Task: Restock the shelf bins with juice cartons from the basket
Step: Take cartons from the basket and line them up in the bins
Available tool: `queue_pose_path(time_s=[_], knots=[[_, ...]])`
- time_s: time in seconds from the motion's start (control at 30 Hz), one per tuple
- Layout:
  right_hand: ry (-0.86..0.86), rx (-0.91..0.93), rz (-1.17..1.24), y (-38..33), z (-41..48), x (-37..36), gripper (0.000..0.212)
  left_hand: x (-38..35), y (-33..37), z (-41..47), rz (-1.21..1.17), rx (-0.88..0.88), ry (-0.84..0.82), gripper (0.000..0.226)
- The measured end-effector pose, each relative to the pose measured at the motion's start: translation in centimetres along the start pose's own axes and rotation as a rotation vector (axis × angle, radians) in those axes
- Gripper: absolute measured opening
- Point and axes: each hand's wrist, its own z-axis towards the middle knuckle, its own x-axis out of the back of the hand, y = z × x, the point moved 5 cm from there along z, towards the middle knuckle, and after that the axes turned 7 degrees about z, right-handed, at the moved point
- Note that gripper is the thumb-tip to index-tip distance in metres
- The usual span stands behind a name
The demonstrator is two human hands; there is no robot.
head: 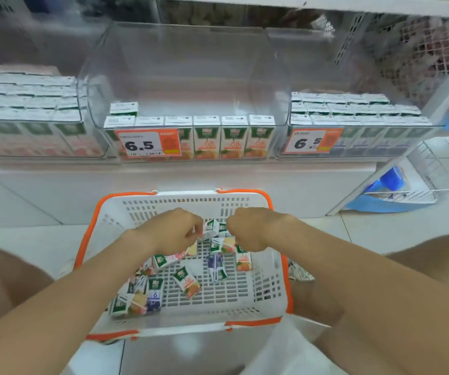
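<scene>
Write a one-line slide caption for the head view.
Left hand and right hand, fingers curled, meet at a juice carton over the orange-rimmed basket, below the part-filled middle bin.

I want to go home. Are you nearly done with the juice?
Not yet. The left bin and right bin look full; the middle bin holds one front row plus one. The left hand and right hand hold a carton in the basket, where many remain.
</scene>
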Motion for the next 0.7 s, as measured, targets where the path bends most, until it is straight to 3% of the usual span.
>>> queue_pose_path(time_s=[0.2,0.33,0.6,0.7], knots=[[-0.004,-0.020,0.009,0.3,5.6,-4.7,0.018,-7.2,-3.3,2.2,-0.046,0.108,-0.061,0.020],[-0.034,-0.070,0.065,1.6,8.2,-8.0,0.024,-12.7,-4.3,3.3,-0.094,0.163,-0.155,0.024],[0.106,-0.119,0.106,4.3,12.7,-13.1,0.050,-20.4,-4.7,4.3,-0.078,0.162,-0.244,0.060],[0.192,-0.081,0.058,4.3,14.1,-14.0,0.047,-22.5,-4.3,4.8,-0.018,0.102,-0.273,0.072]])
